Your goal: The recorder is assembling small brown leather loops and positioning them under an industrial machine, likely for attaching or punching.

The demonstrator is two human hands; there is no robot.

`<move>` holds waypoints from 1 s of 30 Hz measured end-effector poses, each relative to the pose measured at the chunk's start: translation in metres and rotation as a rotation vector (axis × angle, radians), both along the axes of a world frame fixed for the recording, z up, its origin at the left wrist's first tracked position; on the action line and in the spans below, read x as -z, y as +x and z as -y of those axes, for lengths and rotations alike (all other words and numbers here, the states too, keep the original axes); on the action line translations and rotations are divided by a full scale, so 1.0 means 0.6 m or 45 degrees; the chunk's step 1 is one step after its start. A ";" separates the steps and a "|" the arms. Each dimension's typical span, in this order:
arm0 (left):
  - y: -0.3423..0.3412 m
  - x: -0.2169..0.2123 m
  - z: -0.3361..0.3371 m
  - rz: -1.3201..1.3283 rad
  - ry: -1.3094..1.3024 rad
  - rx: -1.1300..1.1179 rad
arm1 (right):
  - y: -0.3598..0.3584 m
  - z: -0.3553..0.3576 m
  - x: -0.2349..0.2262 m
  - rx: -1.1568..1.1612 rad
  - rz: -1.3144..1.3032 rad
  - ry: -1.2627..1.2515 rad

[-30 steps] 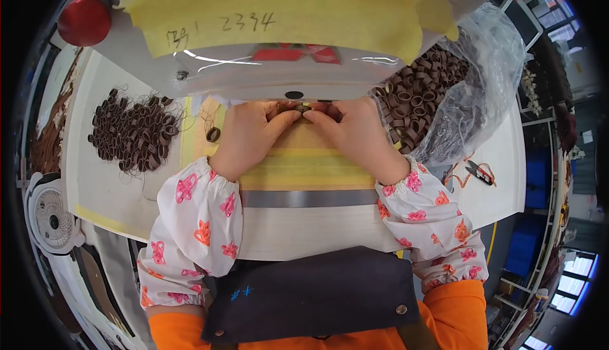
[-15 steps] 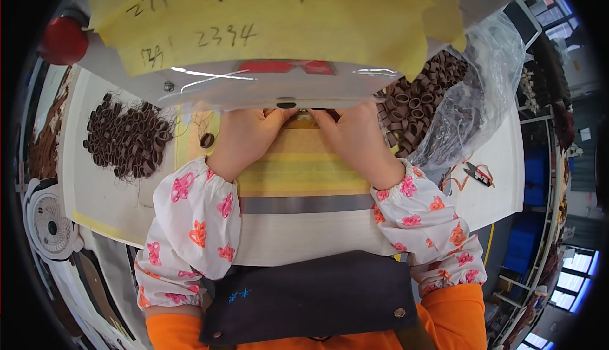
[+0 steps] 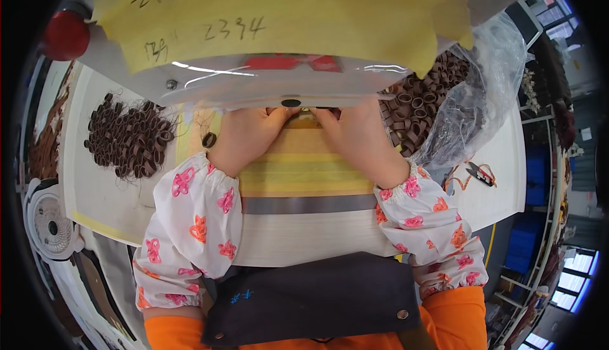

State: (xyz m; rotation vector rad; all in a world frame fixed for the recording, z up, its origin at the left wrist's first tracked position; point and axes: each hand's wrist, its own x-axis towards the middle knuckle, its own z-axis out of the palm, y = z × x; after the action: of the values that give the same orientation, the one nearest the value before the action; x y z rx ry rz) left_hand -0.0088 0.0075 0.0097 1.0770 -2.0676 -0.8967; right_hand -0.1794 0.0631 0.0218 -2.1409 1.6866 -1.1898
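Note:
Under the lower edge of a clear plastic shield (image 3: 219, 91) on a machine, my two hands come close together. My left hand (image 3: 244, 136) is closed, its thumb and fingertips pinched toward the middle. Opposite it, my right hand (image 3: 357, 137) is closed in much the same way. Whatever lies between the fingertips is too small and too covered to make out. Beside my left wrist lies a single brown loop (image 3: 209, 139) with thin thread trailing from it. Yellow tape (image 3: 304, 171) covers the work surface below my hands.
Brown loops with loose threads form a pile (image 3: 127, 136) on the left. More brown loops (image 3: 415, 104) lie on the right by a clear plastic bag (image 3: 476, 112). Thread snips (image 3: 480, 174) rest near the right edge. A red knob (image 3: 65, 36) and white fan (image 3: 52, 226) are leftward.
The view has shifted slightly, so the machine and its paper appear a little further right. Both hands keep nearly the same place and pinch beneath the shield.

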 end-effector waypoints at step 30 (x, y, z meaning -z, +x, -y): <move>-0.004 -0.006 -0.004 -0.002 0.030 -0.014 | 0.004 -0.002 0.003 0.103 0.021 0.159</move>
State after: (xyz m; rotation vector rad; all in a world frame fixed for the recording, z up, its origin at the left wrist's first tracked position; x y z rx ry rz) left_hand -0.0111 0.0099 0.0130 1.0988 -2.0529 -0.9181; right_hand -0.1770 0.0643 0.0201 -2.0022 1.8057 -1.0881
